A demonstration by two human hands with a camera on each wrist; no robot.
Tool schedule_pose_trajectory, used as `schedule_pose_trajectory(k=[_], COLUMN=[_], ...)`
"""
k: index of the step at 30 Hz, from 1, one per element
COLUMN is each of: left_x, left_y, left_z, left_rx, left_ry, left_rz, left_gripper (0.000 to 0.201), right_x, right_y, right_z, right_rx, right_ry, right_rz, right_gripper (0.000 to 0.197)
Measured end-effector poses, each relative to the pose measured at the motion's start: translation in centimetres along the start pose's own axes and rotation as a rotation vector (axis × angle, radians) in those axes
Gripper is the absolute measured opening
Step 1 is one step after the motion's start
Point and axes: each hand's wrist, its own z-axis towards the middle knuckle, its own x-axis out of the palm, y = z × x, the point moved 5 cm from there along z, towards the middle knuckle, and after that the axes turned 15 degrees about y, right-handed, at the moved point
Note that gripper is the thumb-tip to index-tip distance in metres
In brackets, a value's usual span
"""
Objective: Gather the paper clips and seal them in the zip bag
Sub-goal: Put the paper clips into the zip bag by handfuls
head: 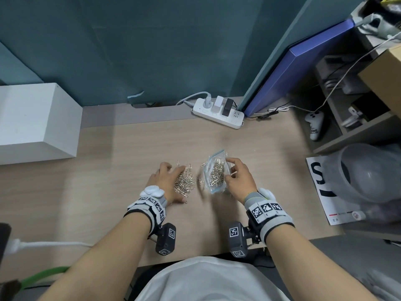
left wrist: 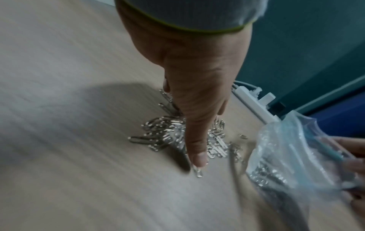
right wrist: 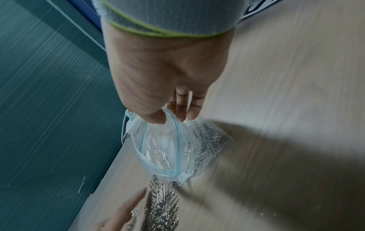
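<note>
A pile of silver paper clips point(head: 184, 182) point(left wrist: 164, 132) point(right wrist: 164, 207) lies loose on the wooden desk point(head: 130, 161). My left hand point(head: 165, 183) point(left wrist: 197, 93) rests against the pile's left side, fingers and thumb stretched out around it. To the right, a clear zip bag point(head: 214, 172) point(left wrist: 286, 156) point(right wrist: 168, 148) with a blue seal strip holds many clips. My right hand point(head: 233, 170) point(right wrist: 171, 118) pinches the rim of the bag's open mouth, which faces the pile. A few stray clips point(head: 200, 180) lie between pile and bag.
A white power strip point(head: 219, 114) sits at the desk's back edge. A white box point(head: 32, 122) stands at the left. At the right are a printed sheet point(head: 325, 192), a clear plastic tub point(head: 368, 170), shelves and a game controller point(head: 314, 124).
</note>
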Motion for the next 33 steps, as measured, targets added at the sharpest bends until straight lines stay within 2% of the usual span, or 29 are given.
schedule_pose_trajectory(k=[2, 4, 9, 11, 16, 20, 24, 27, 29, 31, 33], left_x=[0.7, 1.3, 2.2, 2.4, 2.3, 1.2, -1.9, -3.9, -4.4, -4.3, -4.1], left_y=[0.4, 0.2, -0.2, -0.3, -0.3, -0.5, -2.8, -5.8, -7.8, -9.2, -9.5], left_z=[-0.2, 0.1, 1.1, 1.5, 2.1, 2.1, 1.2, 0.3, 0.2, 0.4, 0.7], left_rx=[-0.002, 0.025, 0.096, 0.102, 0.115, 0.095, 0.198, 0.315, 0.387, 0.445, 0.46], left_ry=[0.068, 0.072, 0.033, 0.031, 0.011, -0.082, -0.228, -0.291, -0.271, -0.188, -0.144], left_rz=[0.087, 0.067, -0.069, -0.058, -0.068, -0.248, -0.412, -0.489, -0.497, -0.494, -0.444], left_gripper=[0.112, 0.101, 0.043, 0.031, 0.021, 0.012, 0.008, 0.013, 0.014, 0.017, 0.023], right_x=[0.1, 0.0, 0.0, -0.1, -0.1, 0.0, 0.1, 0.2, 0.3, 0.3, 0.2], right_y=[-0.1, -0.1, 0.1, 0.1, 0.1, 0.2, 0.5, 0.7, 0.9, 0.9, 0.9], right_z=[0.0, 0.0, 0.1, 0.1, 0.1, 0.2, 0.4, 0.5, 0.5, 0.5, 0.5], right_rx=[0.004, 0.001, -0.006, -0.005, -0.006, -0.012, -0.022, -0.03, -0.036, -0.046, -0.052], right_ry=[0.002, 0.0, 0.005, 0.009, 0.014, 0.013, 0.012, 0.01, 0.008, 0.007, 0.003], right_rz=[-0.01, -0.017, -0.022, -0.018, -0.012, -0.003, -0.003, -0.004, 0.004, 0.003, 0.012], right_gripper=[0.053, 0.053, 0.052, 0.052, 0.053, 0.051, 0.051, 0.051, 0.051, 0.051, 0.051])
